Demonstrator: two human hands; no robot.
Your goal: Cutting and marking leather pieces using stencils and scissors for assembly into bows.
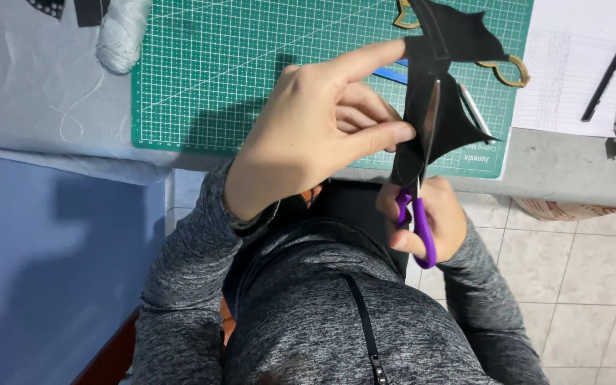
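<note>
The left hand [315,125] pinches the black sheet [440,107] taut above the mat [251,71], steadying it for the blade. Below it, the right hand [429,217] grips purple scissors [422,171], blades seemingly mid-cut.

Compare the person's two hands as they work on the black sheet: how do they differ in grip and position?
The left hand pinches the black sheet with its forefinger stretched out; the right hand grips the purple-handled scissors. The left hand is over the green cutting mat; the right sits lower, off its edge. Both wear grey sleeves.
</note>
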